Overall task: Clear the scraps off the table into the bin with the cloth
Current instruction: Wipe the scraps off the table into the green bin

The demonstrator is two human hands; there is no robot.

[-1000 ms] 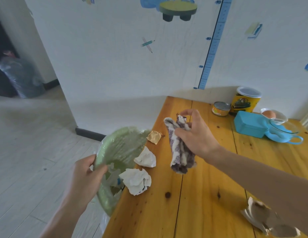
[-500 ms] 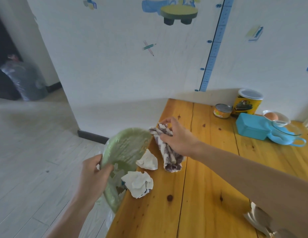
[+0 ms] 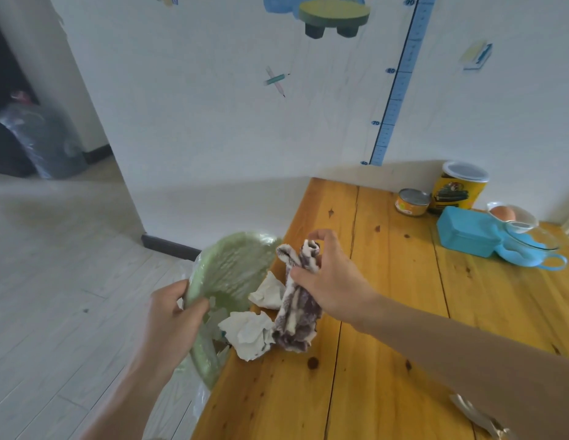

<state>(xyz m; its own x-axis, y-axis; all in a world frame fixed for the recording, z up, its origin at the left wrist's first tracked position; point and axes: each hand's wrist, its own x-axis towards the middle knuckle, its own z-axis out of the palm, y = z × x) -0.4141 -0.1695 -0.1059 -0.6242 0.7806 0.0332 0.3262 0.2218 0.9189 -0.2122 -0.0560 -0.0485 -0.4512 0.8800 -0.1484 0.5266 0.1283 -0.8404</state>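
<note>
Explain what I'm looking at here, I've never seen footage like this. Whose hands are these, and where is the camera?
There is no machine here. These are a person's two bare hands, filmed by one wide-angle camera worn on their head, looking forward and down.

The left hand grips the rim of a green bin lined with a clear bag, held at the edge of the wooden table. The right hand holds a bunched striped cloth right beside a crumpled paper scrap at the table's edge. A second scrap lies between the cloth and the bin, and another scrap shows at the bottom right.

At the far end are a yellow tin, a small can, a blue box and a glass bowl.
</note>
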